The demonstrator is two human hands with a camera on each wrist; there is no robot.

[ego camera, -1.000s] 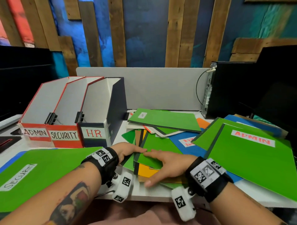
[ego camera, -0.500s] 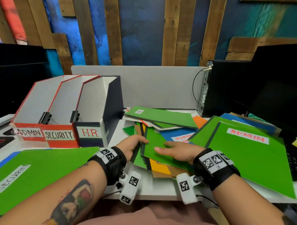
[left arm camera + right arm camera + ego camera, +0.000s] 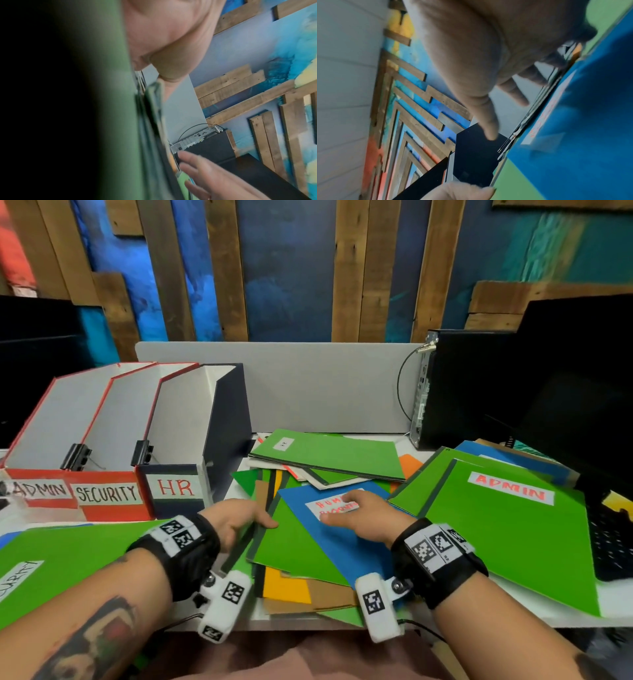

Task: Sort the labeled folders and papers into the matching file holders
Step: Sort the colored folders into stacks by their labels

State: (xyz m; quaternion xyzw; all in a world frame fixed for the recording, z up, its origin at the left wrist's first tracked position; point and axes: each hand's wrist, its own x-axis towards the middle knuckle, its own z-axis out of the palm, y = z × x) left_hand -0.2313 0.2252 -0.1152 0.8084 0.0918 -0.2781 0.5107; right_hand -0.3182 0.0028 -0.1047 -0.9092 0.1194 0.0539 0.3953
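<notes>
Three file holders stand at the left, labelled ADMIN (image 3: 39,489), SECURITY (image 3: 106,494) and HR (image 3: 176,487). A heap of folders and papers covers the desk's middle. My right hand (image 3: 342,510) lies flat with straight fingers on a blue folder (image 3: 329,542), covering part of its white label with red writing. That blue folder overlaps a plain green folder (image 3: 291,549). My left hand (image 3: 260,522) grips this green folder's left edge, thumb on top. In the right wrist view the right hand (image 3: 488,94) hovers over the blue folder (image 3: 582,135).
A green ADMIN folder (image 3: 507,542) lies at the right, a green SECURITY folder (image 3: 68,556) at the near left, a green HR-labelled one (image 3: 329,451) behind the heap. A computer tower (image 3: 455,392), dark monitor (image 3: 582,388) and keyboard (image 3: 613,542) crowd the right; a grey partition (image 3: 308,388) closes the back.
My right hand left the green folder and went up onto the blue folder's label; the blue folder now lies over the green one. The left hand stays at the green folder's edge.
</notes>
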